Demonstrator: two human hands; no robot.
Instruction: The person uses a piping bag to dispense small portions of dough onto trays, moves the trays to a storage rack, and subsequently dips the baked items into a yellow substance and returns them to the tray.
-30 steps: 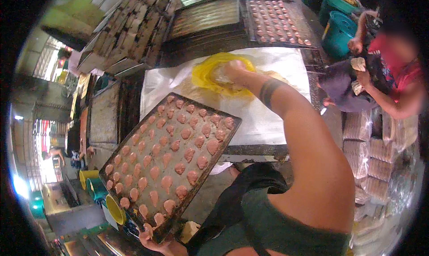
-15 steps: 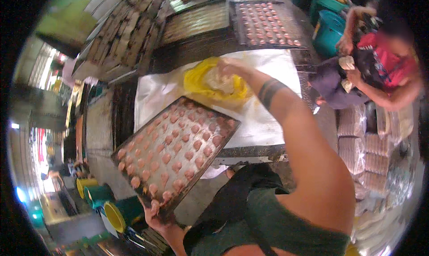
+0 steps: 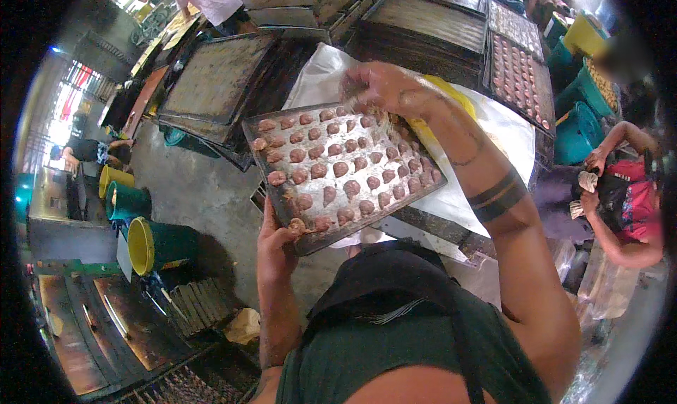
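My left hand (image 3: 276,240) grips the near left corner of a dark metal baking tray (image 3: 374,220), which is held up at a tilt. Rows of small brownish-pink dough mounds (image 3: 340,169) cover it. Over the far side of the tray is my right hand (image 3: 386,90), its fingers curled around pale crumbly bits. Some of these pale bits (image 3: 386,122) show just below the fingers, above the mounds. Behind my right forearm, a yellow plastic bag (image 3: 457,97) lies on a white sheet (image 3: 509,132); the forearm hides much of it.
More trays stand stacked beyond the sheet, one with pink mounds (image 3: 518,83). Another tray stack (image 3: 211,79) is at the left. A person in red (image 3: 638,192) sits at the right near teal tubs (image 3: 578,132). Lower left stands a green bin with a yellow rim (image 3: 141,245).
My right hand has left the yellow bag and moved over the tray with pale crumbly bits. The tray has turned and come under that hand. My view has swung to the left.
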